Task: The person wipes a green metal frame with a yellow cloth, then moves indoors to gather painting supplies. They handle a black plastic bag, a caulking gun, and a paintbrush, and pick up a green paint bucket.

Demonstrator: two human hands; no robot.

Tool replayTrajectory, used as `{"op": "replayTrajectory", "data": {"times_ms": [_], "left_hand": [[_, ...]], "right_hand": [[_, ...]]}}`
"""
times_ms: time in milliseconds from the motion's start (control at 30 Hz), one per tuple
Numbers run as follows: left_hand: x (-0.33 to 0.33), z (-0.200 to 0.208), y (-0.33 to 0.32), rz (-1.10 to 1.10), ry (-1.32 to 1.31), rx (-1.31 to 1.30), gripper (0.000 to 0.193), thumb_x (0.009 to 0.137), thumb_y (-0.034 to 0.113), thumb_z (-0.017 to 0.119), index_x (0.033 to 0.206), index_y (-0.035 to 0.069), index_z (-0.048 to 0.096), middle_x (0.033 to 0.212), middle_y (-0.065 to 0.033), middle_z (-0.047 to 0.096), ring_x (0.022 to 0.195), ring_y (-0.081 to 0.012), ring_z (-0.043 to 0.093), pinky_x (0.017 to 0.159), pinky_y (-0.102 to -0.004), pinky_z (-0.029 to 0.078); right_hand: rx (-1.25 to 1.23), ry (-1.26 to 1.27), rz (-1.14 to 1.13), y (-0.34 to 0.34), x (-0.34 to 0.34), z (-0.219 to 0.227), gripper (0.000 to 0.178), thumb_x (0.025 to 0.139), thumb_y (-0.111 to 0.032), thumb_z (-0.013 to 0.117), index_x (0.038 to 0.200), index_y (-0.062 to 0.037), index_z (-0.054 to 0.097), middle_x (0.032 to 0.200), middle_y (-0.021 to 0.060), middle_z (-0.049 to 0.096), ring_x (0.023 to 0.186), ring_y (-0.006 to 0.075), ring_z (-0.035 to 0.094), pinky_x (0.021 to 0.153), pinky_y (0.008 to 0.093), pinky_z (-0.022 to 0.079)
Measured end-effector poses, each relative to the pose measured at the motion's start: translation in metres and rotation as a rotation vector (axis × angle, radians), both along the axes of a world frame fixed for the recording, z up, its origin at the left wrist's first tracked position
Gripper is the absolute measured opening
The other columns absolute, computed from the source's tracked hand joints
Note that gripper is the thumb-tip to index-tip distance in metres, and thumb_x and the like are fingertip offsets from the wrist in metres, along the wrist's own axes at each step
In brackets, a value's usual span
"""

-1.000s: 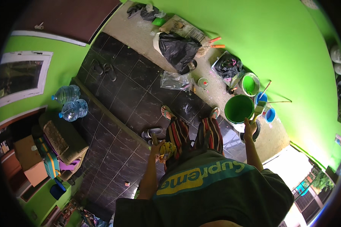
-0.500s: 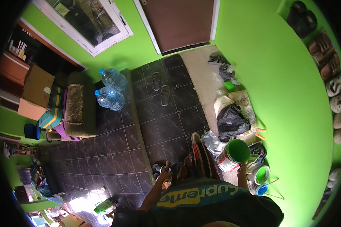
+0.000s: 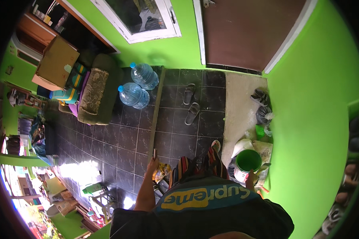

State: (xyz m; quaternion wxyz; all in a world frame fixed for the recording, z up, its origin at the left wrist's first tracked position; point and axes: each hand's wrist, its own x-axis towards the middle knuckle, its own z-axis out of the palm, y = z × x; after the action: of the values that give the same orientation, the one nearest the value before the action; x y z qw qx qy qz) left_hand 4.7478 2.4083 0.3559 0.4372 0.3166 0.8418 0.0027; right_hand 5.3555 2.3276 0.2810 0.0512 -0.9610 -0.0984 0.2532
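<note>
My right hand (image 3: 251, 178) grips the near rim of a paint bucket (image 3: 248, 160), green inside and pale with red markings outside. The bucket is tilted so that its mouth faces up toward me, and it hides part of the sacks behind it. On the left, my left hand (image 3: 152, 164) is closed around a slim object with a brownish end (image 3: 155, 152) sticking up past the fingers. What this object is cannot be made out. A yellow plastic package (image 3: 161, 172) shows beyond the left forearm, low near my striped trouser leg (image 3: 179, 169).
Grey slippers (image 3: 191, 113) lie on the dark tiles ahead. Two large blue water bottles (image 3: 134, 96) stand beside a sofa (image 3: 103, 95) with a cardboard box (image 3: 56, 61). Sacks (image 3: 262, 149) and tied bags (image 3: 263, 115) line the green wall (image 3: 307, 119). A brown door (image 3: 247, 32) is ahead.
My body has moved forward and the view has turned. The bucket has come along in my right hand, away from the other pails. My left hand still keeps its slim object.
</note>
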Motion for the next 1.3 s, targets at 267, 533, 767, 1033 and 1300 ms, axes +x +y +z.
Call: {"op": "replayTrajectory", "data": {"times_ms": [267,533,767,1033,1300], "left_hand": [[0.053,-0.001,0.081,0.085,-0.033,0.059,0.060,0.080,0.048,0.052,0.119,0.001,0.054,0.111,-0.0275,0.060,0.110,-0.0427,0.055,0.092,-0.0463,0.042],[-0.035,-0.086,0.090,0.603,-0.342,-0.177,0.041,0.075,0.028,0.070,0.100,-0.004,0.065,0.085,-0.0141,0.067,0.079,-0.0225,0.067,0.069,-0.0364,0.053],[-0.113,-0.025,0.299,0.636,-0.655,0.144,0.020,0.082,0.016,0.068,0.082,-0.004,0.065,0.074,-0.0105,0.065,0.064,-0.0188,0.065,0.057,-0.0316,0.054],[-0.053,0.017,0.483,0.725,-1.188,0.296,0.061,0.077,0.033,0.077,0.117,0.000,0.046,0.093,-0.0050,0.057,0.080,-0.0155,0.059,0.068,-0.0317,0.051],[-0.042,0.024,0.530,1.257,-1.325,0.493,0.034,0.086,0.021,0.068,0.109,-0.001,0.056,0.086,-0.0102,0.066,0.070,-0.0219,0.067,0.061,-0.0348,0.058]], "right_hand": [[0.574,0.067,0.059,0.215,0.013,0.026,0.044,0.070,-0.036,0.078,0.077,0.0049,0.064,0.075,0.0147,0.065,0.064,0.0256,0.061,0.059,0.0394,0.048],[0.770,0.022,0.276,0.389,-0.077,0.040,0.039,0.069,-0.031,0.075,0.063,0.0030,0.057,0.055,0.0076,0.055,0.051,0.0202,0.049,0.051,0.0409,0.039],[0.781,0.379,0.383,0.523,-0.219,0.075,0.023,0.075,-0.015,0.070,0.089,-0.0018,0.058,0.067,0.0017,0.055,0.050,0.0110,0.050,0.043,0.0281,0.037],[0.626,0.498,0.711,0.637,-0.361,0.136,0.022,0.074,-0.014,0.073,0.079,-0.0021,0.056,0.070,0.0044,0.056,0.065,0.0148,0.053,0.061,0.0312,0.044],[0.565,0.669,1.089,0.747,-0.438,0.170,0.022,0.076,-0.015,0.071,0.088,-0.0013,0.059,0.069,0.0035,0.053,0.064,0.0138,0.050,0.060,0.0314,0.042]]}}
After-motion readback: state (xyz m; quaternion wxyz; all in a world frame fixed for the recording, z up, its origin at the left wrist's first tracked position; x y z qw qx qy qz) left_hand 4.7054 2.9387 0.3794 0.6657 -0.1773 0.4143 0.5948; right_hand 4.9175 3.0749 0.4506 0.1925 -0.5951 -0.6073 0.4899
